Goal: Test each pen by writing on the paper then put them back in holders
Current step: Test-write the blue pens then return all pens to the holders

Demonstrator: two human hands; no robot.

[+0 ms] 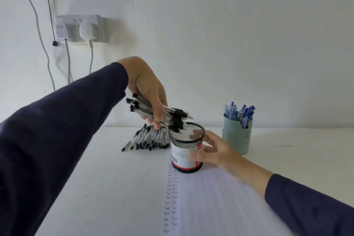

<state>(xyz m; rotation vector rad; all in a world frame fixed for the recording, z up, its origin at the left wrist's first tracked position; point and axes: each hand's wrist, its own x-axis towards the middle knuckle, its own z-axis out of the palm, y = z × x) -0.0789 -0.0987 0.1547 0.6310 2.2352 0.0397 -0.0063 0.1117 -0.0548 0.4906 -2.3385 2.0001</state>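
My left hand grips a bundle of black pens, tips tilted down over the rim of a black mesh holder with a white label. My right hand holds that holder from its right side, fingers wrapped round the wall. The holder stands on a white paper with two columns of the written word "Test". A heap of several more black pens lies on the table behind and left of the holder.
A pale green holder full of blue pens stands to the right, near the wall. A wall socket with plugs and hanging cables is at the left. The white table meets the wall just behind the holders.
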